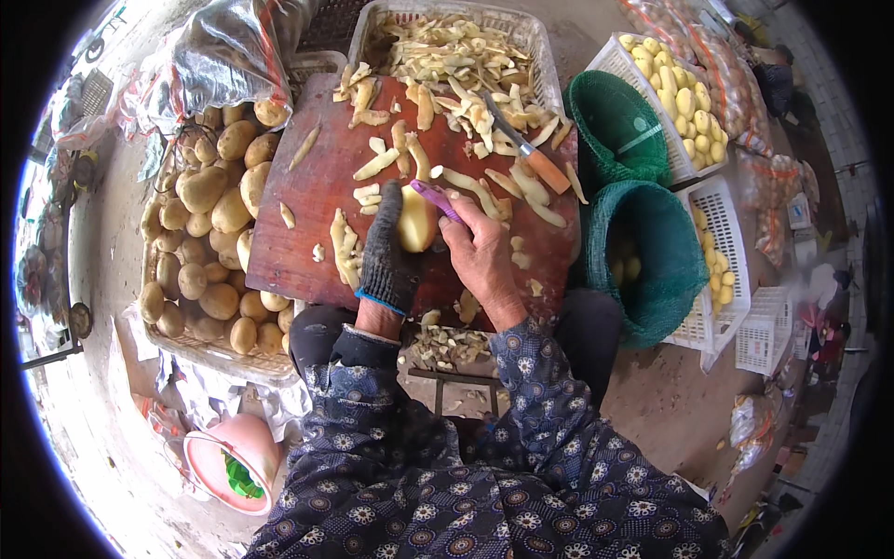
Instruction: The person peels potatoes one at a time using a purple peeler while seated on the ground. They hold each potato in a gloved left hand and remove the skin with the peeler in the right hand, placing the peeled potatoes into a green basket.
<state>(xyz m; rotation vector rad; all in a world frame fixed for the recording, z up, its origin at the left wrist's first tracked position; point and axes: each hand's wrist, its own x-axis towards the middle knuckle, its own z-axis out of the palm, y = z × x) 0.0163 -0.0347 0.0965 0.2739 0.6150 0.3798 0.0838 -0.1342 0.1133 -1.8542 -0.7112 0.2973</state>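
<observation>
My left hand [391, 255], in a dark knitted glove with a blue cuff edge, grips a potato [417, 220] whose visible side is mostly peeled. In my bare right hand [480, 255] is a purple peeler [436, 199], held against or just over the potato's upper right side; its blade is hard to make out. Both hands are above a reddish-brown wooden board [279, 244] strewn with potato peelings [344, 244]. A knife [534, 157] with an orange-brown handle lies on the board's far right among more peelings.
Unpeeled potatoes [202, 189] fill a crate [230, 356] at left. Beyond the board, a white crate [545, 49] holds peelings. At right stand a green mesh bag [614, 126], a teal mesh bag [649, 258] and crates of peeled potatoes [681, 98]. A pink bucket [209, 454] is at lower left.
</observation>
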